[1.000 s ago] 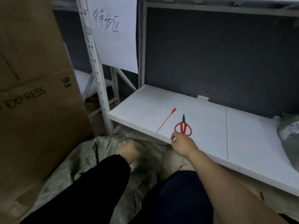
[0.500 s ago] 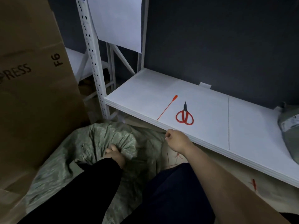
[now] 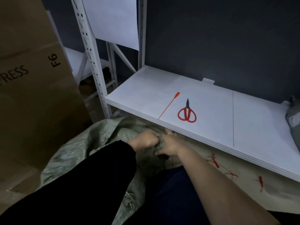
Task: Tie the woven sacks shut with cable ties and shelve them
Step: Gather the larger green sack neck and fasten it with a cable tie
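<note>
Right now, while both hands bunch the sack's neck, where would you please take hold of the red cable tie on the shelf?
I'd pinch the cable tie by its thin tail at the front edge of the shelf, coming in from there with the right hand; it lies flat, head pointing away.

One head-worn wide-angle view, facing forward and down; near a white shelf (image 3: 146, 88)

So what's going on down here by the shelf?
A person is gathering the neck of a green woven sack, with the left hand and the right hand gripping the bunched fabric. It is not yet tied: a red cable tie lies on the white shelf beside red-handled scissors, untouched. A second sack lies at the shelf's far right.
</note>
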